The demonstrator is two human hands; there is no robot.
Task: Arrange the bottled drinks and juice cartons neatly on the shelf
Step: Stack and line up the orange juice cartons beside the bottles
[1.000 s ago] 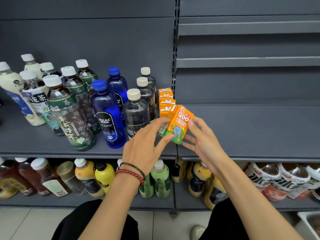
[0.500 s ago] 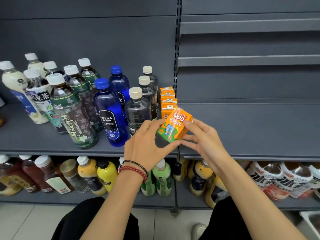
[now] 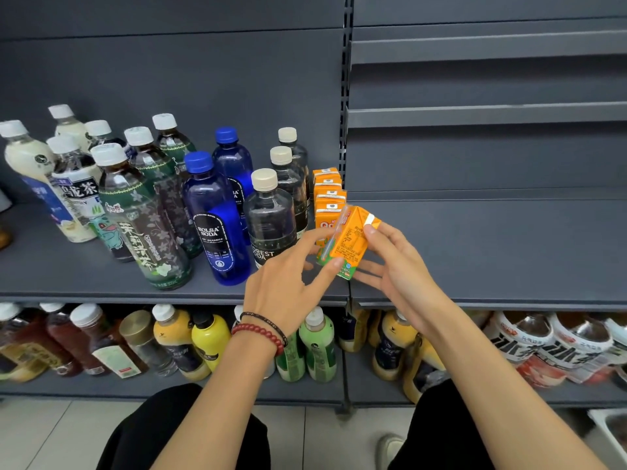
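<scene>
Centre frame: orange carton (image 3: 346, 242) held in both hands, tilted off upright, its straw side and printed panel toward the camera. The left hand (image 3: 285, 290) comes in from the lower middle, its grip pinching the carton's left and lower edge with thumb and forefinger. The right hand (image 3: 397, 266) comes in from the lower right, grip pinching too, thumb on the carton's top right corner and the other fingers spread under and behind it. The carton sits over the front of the grey shelf (image 3: 492, 249), just in front of the carton row (image 3: 327, 195) that runs back toward the wall; cannot tell if it touches the shelf. Left of that row are a clear soda bottle (image 3: 271, 218) with two more behind it, then two blue bottles (image 3: 217, 222), then tea bottles (image 3: 142, 218) out to the left edge. There are bracelets (image 3: 261, 330) on the left wrist. The lower shelf (image 3: 101, 390) carries mixed bottles across the frame.
</scene>
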